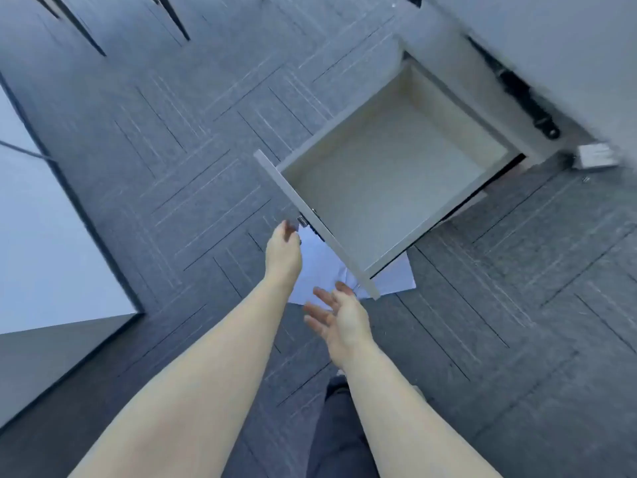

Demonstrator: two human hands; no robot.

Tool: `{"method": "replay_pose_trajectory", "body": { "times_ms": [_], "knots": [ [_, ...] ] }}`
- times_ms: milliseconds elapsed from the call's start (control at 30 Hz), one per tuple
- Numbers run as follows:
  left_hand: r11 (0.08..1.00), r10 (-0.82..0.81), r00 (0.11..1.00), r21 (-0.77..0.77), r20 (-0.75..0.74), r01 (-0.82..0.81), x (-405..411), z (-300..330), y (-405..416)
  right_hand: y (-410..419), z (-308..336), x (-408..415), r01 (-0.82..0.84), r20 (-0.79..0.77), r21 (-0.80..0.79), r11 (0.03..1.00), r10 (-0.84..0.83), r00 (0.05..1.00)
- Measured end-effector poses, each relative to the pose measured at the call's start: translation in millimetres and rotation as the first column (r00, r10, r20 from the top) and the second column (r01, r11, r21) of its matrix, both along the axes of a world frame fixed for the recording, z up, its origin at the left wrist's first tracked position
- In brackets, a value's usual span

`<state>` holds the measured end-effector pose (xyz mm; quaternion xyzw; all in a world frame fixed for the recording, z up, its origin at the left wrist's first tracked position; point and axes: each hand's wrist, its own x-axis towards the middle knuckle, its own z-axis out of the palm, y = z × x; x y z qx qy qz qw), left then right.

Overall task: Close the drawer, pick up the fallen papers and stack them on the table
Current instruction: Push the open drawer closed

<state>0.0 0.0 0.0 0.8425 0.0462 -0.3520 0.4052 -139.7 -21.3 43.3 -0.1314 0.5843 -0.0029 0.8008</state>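
Note:
A grey drawer (386, 167) stands pulled far out of its cabinet, and its inside holds nothing. Its front panel (310, 219) carries a small metal handle (302, 221). White papers (320, 267) lie on the carpet under and in front of the drawer, partly hidden by it. My left hand (283, 253) hovers just left of the handle with fingers slightly curled, holding nothing. My right hand (339, 319) floats below the panel's near corner, palm up and fingers spread, over the papers.
A white table top (41, 236) with a dark edge fills the left side. Grey carpet tiles (172, 150) cover the floor. The white cabinet body (537, 46) sits at the upper right with a dark bracket. Dark chair legs show at the top left. My leg is at the bottom.

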Motion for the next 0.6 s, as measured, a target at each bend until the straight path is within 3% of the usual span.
{"method": "replay_pose_trajectory", "body": {
  "times_ms": [233, 600],
  "knots": [
    [0.986, 0.055, 0.998, -0.157, -0.04, -0.061, 9, -14, -36, -36, -19, 15, 0.232, -0.057, -0.043, 0.972, -0.234, 0.971],
    [0.992, -0.103, 0.977, -0.048, 0.187, 0.114, 1, 3, -172, -160, -19, 10, 0.271, -0.051, -0.161, 0.949, -0.282, 0.958]
  ]
}}
